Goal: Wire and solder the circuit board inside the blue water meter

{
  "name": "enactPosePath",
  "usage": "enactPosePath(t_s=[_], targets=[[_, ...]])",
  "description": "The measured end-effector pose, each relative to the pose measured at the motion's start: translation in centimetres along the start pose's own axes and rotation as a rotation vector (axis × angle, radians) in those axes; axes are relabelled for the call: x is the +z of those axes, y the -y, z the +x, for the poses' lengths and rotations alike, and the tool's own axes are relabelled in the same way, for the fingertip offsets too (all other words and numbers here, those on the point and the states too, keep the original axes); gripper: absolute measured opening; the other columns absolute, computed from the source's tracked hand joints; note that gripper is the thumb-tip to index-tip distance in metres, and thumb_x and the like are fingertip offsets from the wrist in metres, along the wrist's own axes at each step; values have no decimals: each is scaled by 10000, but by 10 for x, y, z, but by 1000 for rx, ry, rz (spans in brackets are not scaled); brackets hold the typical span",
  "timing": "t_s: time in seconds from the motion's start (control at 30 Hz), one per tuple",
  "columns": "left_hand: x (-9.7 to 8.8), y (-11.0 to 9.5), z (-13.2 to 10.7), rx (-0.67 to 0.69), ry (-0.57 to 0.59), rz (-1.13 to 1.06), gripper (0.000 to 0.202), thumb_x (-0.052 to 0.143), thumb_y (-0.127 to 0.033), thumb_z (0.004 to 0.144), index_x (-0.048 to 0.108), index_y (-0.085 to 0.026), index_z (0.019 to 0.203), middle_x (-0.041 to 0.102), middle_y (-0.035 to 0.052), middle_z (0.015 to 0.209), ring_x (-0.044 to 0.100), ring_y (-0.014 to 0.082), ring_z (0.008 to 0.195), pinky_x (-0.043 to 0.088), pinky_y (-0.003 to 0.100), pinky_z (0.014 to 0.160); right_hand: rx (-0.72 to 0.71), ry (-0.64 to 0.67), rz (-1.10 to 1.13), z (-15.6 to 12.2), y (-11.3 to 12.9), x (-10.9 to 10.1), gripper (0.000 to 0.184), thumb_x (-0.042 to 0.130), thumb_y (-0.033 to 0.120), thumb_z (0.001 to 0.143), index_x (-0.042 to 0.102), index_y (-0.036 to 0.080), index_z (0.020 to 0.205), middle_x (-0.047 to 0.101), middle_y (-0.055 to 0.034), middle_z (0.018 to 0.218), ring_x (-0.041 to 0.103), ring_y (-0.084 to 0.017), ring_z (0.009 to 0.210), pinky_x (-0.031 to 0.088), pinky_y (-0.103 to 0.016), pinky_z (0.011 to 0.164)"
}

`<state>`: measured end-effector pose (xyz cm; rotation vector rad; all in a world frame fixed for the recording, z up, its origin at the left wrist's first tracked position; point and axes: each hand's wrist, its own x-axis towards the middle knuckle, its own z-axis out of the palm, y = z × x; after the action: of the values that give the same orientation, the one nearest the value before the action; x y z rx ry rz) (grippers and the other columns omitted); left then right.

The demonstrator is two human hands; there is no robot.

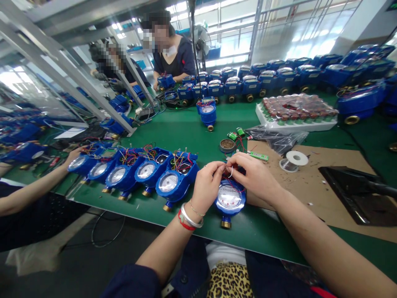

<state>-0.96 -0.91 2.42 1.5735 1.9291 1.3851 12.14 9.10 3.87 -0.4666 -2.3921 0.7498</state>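
A blue water meter (230, 195) with a clear round dial and brass fitting lies at the table's front edge, directly under both hands. My left hand (208, 185) is closed above its left side, thumb and forefinger pinching thin wires. Close against it, my right hand (252, 173) pinches the wires from the other side, its fingertips almost touching the left ones. A small white loop (231, 172) shows by the right fingers; I cannot tell if it is a wire or a tie. Red wires run over the meter's top. The wire ends are hidden by my fingers.
More opened meters (167, 182) with loose coloured wires stand in a row to the left, where a co-worker's hand (74, 155) touches the far one. A solder spool (293, 160), a round tin (227, 145), green batteries (240, 131) and a battery tray (297, 109) lie beyond and right.
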Motion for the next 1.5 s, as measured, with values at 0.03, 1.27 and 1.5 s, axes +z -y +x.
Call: enactPosePath(t_s=[0.03, 1.27, 1.5], targets=[[0, 0, 0, 4, 4, -6, 198, 456, -242, 949, 648, -197, 965, 694, 39, 958, 628, 171, 892, 486, 293, 829, -3, -4, -2, 0, 0, 0, 94, 544, 120, 886, 553, 190, 824, 572, -19, 829, 543, -171, 790, 415, -299, 721], [5, 12, 0, -205, -65, -246, 170, 545, -212, 881, 559, -187, 1049, 647, 92, 1086, 687, 171, 879, 553, 295, 777, -4, 149, -509, 5, 3, 12, 156, 568, 178, 873, 676, 167, 762, 571, -81, 852, 511, -245, 873, 357, -371, 739], [4, 11, 0, -202, -75, -249, 177, 519, -186, 887, 548, -186, 1061, 658, 90, 1068, 686, 180, 912, 548, 311, 805, -10, 114, -475, 1, 5, 11, 54, 566, 139, 785, 578, 171, 743, 546, -83, 873, 501, -245, 876, 370, -362, 747]])
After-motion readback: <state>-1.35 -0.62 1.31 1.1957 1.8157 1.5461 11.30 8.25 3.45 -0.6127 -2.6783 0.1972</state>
